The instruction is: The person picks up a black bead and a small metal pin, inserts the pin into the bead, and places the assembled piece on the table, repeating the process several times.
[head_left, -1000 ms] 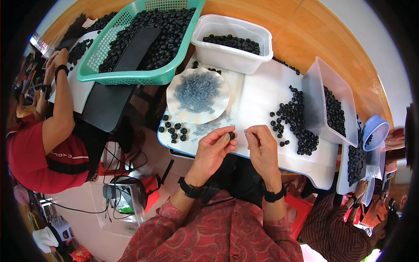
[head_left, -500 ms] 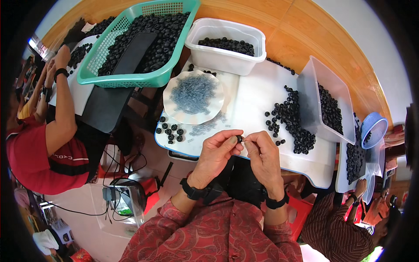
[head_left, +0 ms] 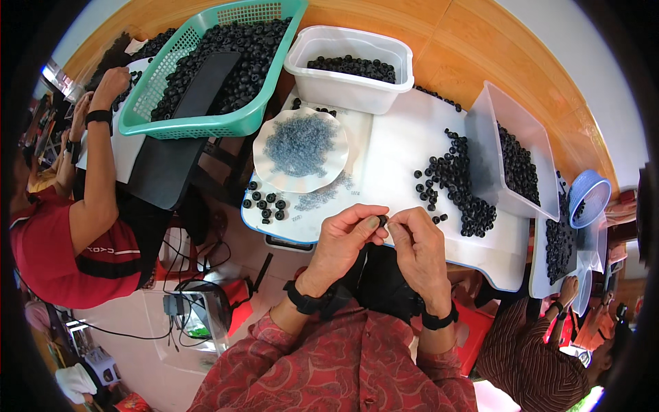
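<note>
Pinching a small rounded black piece [head_left: 382, 220] between thumb and index finger of the left hand [head_left: 343, 240], with no slack around it, to the near right of the fluted cream plate [head_left: 274, 177]. With thumb and index finger of the right hand [head_left: 420, 247] drawn close at the right side of that piece, near enough to seem touching; impossible to say whether gripping it or anything tiny. Lying, so, just left of the right fingertips and within the left grasp; long axis unreadable under the covering fingers. Farther out, on the plate itself, a spread of translucent bluish bits [head_left: 302, 144], with more scattered by its near right rim on the white tabletop [head_left: 391, 158]. At the plate's near left, a loose group of black pieces [head_left: 261, 204]; well to its right, a larger black heap [head_left: 476, 220] beside a translucent bin [head_left: 489, 137]. Behind the plate and rightward, a white tub [head_left: 336, 89] with black pieces inside; behind and leftward, a green basket [head_left: 199, 128], heaped likewise.
</note>
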The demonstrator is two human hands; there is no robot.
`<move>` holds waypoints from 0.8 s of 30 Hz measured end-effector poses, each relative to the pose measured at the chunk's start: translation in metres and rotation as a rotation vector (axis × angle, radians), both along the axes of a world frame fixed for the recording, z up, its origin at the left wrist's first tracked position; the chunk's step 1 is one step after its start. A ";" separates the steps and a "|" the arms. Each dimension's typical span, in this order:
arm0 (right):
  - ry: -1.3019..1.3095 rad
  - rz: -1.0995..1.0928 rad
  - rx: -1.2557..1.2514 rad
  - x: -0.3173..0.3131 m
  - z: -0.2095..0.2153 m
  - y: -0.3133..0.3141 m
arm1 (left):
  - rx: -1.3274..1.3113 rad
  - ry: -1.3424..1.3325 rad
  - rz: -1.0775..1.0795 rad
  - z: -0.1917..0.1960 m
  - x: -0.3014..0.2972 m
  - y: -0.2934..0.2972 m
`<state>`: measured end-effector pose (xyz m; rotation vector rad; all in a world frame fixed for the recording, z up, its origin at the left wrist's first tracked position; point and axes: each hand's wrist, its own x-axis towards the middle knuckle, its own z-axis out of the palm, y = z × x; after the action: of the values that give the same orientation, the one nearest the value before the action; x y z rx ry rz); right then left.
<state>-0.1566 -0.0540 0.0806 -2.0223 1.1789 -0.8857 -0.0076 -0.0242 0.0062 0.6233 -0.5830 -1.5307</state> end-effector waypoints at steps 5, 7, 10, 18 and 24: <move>0.085 0.003 -0.046 -0.001 0.002 0.001 | -0.015 -0.091 0.009 0.001 -0.002 0.000; 0.066 -0.014 -0.076 0.001 0.002 0.000 | -0.019 -0.122 -0.023 -0.002 -0.002 0.000; 0.043 -0.013 -0.102 0.001 -0.002 0.000 | 0.035 0.084 -0.044 -0.001 -0.004 0.000; -0.227 -0.088 0.250 0.000 -0.017 0.007 | 0.077 0.389 -0.124 -0.008 -0.001 0.002; -0.225 -0.079 0.155 0.001 -0.027 0.008 | 0.078 0.352 -0.121 -0.011 -0.002 0.004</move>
<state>-0.1551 -0.0462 0.0534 -1.7150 1.1690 -0.9993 -0.0099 -0.0201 -0.0049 0.3684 -0.2974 -1.7345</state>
